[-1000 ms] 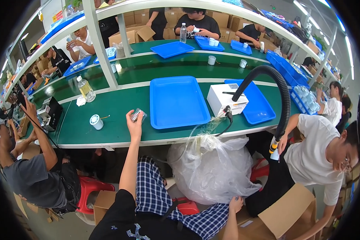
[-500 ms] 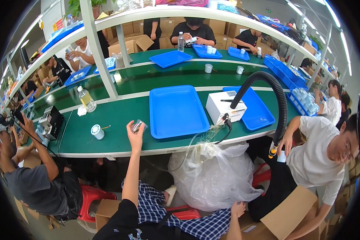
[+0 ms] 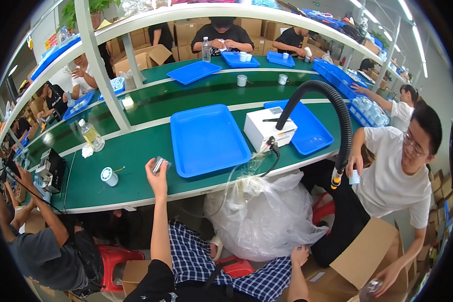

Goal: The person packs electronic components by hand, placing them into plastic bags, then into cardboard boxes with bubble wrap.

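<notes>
My left hand [image 3: 157,182] is raised at the front edge of the green bench. Its fingers are closed round a small clear cylinder [image 3: 159,165] with a shiny, dark-looking inside; its exact kind is unclear. A pale blue-white round canister [image 3: 109,176] with a short wire stands on the bench to the left of that hand. Close by on the right lies a large blue tray [image 3: 209,143]. My right hand [image 3: 299,255] is low by my checked-cloth lap, fingers curled, beside a big clear plastic bag [image 3: 261,221]. What it holds, if anything, I cannot make out.
A white box-shaped machine [image 3: 269,128] with a black flexible hose [image 3: 348,121] stands right of the tray, before another blue tray [image 3: 312,132]. A bottle [image 3: 91,136] is at the back left. A co-worker [image 3: 397,166] sits at right by an open carton [image 3: 365,241].
The view has shifted, so the bench things sit further left. The clear cylinder in my left hand has turned slightly. The co-worker at right has turned their head and now shows a clear object in the lower hand.
</notes>
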Action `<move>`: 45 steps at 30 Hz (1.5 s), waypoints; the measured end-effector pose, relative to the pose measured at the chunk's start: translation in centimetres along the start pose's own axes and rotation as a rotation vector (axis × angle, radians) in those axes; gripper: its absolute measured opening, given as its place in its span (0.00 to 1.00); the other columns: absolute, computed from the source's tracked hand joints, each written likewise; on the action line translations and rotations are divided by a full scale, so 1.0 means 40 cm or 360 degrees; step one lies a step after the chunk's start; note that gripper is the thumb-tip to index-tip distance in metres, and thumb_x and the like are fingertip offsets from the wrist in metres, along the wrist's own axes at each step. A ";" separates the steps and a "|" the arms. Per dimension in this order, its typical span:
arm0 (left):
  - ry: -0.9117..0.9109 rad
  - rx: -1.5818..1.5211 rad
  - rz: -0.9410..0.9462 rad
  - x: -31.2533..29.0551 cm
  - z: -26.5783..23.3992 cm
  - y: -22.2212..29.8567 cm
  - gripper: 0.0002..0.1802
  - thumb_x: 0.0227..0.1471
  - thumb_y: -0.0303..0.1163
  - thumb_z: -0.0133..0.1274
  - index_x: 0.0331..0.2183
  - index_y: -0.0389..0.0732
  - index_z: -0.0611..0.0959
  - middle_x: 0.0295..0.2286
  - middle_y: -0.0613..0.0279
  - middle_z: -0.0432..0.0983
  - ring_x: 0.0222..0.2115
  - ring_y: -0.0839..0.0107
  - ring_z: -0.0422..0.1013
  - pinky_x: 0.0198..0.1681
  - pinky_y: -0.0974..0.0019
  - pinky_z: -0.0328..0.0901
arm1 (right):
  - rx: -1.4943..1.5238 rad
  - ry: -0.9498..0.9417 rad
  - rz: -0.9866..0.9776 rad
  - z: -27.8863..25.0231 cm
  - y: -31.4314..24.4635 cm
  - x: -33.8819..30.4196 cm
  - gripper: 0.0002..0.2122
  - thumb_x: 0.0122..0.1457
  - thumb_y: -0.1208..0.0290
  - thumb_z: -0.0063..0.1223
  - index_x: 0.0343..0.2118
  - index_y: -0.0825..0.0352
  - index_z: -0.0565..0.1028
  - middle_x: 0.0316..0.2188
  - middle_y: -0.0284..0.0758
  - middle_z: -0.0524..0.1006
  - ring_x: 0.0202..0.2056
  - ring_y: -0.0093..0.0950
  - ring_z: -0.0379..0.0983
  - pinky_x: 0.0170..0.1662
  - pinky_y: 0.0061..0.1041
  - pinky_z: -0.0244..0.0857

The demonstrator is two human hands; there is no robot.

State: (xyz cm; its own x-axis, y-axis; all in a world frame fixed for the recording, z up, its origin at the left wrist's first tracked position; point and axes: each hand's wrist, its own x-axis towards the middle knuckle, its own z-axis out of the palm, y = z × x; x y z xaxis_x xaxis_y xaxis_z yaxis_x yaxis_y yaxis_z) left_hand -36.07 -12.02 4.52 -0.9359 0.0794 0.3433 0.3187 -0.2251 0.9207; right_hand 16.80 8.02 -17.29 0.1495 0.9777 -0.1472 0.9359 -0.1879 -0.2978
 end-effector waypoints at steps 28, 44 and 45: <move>0.0055 0.0056 0.0059 0.003 -0.004 -0.035 0.24 0.50 0.31 0.55 0.46 0.35 0.65 0.38 0.57 0.66 0.37 0.71 0.67 0.38 0.70 0.65 | -0.0013 0.0037 0.0046 0.016 -0.029 0.005 0.21 0.49 0.56 0.45 0.45 0.59 0.72 0.50 0.34 0.67 0.51 0.38 0.61 0.52 0.37 0.55; -0.0069 0.1748 0.0658 0.004 0.001 0.070 0.44 0.32 0.28 0.60 0.54 0.44 0.60 0.51 0.50 0.55 0.48 0.50 0.59 0.47 0.53 0.58 | 0.0021 0.0007 0.0039 0.024 -0.016 0.006 0.21 0.48 0.55 0.44 0.44 0.58 0.72 0.51 0.37 0.65 0.51 0.39 0.60 0.52 0.39 0.54; -0.0192 0.1787 0.0589 0.018 -0.002 0.084 0.45 0.32 0.28 0.60 0.54 0.44 0.60 0.51 0.49 0.56 0.47 0.50 0.59 0.47 0.54 0.58 | 0.0013 -0.0002 0.0025 0.019 -0.014 0.012 0.21 0.48 0.55 0.44 0.44 0.58 0.72 0.51 0.37 0.65 0.51 0.39 0.60 0.52 0.39 0.54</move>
State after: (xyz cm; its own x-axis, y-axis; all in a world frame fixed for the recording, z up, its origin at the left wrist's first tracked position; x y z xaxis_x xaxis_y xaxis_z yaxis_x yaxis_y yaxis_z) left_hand -35.66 -12.79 7.85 -0.7582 0.2929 0.5826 0.5764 0.7188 0.3888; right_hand 16.11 8.52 -17.90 0.1638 0.9745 -0.1531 0.9308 -0.2041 -0.3031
